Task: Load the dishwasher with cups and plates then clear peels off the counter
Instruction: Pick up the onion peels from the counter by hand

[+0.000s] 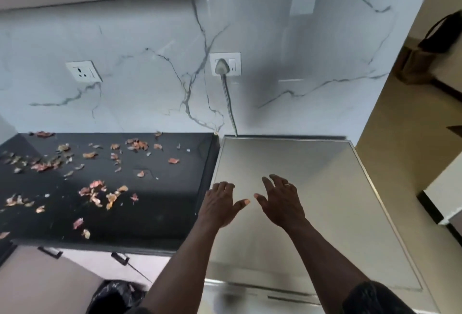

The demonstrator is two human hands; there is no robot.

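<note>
marble wall (150, 38) | socket (83, 71) | plug (220, 66) with cable (228, 103) | black bag (112, 296) low left

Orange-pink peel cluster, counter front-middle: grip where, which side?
Come from above and the right, nearest the open left hand. The thin orange-pink peel scraps lie flat and loose on the glossy black counter, so probably rake them together, then pinch the heap.

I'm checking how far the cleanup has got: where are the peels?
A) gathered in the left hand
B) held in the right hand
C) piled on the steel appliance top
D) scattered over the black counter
D: the peels lie strewn across the black counter, while the left hand and right hand are open and empty above the steel appliance top.
</note>
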